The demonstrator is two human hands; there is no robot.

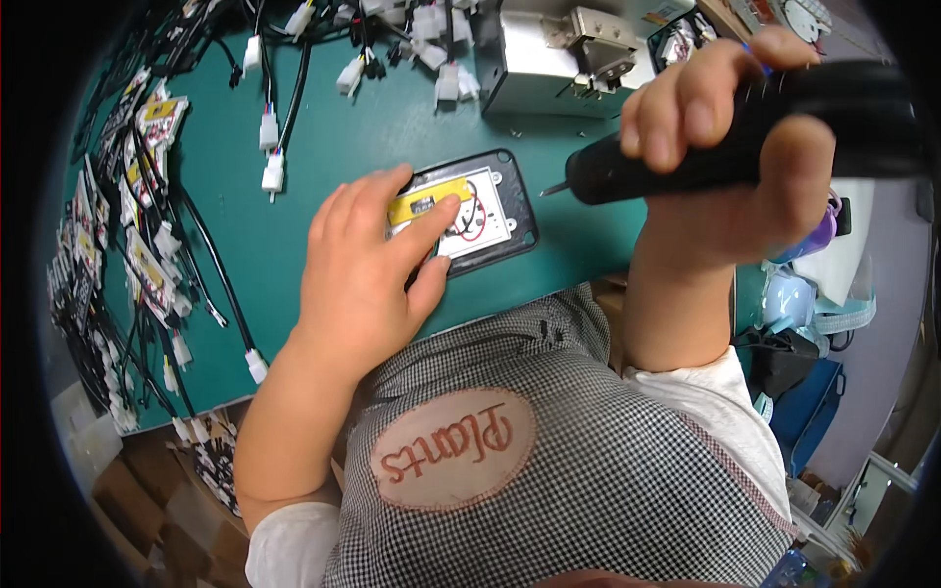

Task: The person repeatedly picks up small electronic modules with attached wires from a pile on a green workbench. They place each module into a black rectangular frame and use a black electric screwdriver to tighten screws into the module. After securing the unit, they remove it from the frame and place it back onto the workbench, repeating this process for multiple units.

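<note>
A black plastic case (523, 181) lies on the green table, holding a white circuit board (498, 201) with a yellow strip (456, 188) and red and black wires. My left hand (358, 257) holds the case's left part, its fingers over the far side and its thumb at the near edge. The index finger presses on the board. In my right hand (701, 220) is a black electric screwdriver (622, 174), fingers and thumb wrapped round its body. The screwdriver's bit (555, 189) points left, beside the case's right edge and apart from it.
A metal box fixture (534, 73) stands at the back. Cables with white connectors (270, 132) hang over the table's far left. Boards with yellow strips and wires (142, 255) pile along the left edge. Small screws (517, 133) lie before the fixture. A light-blue container (789, 299) is at right.
</note>
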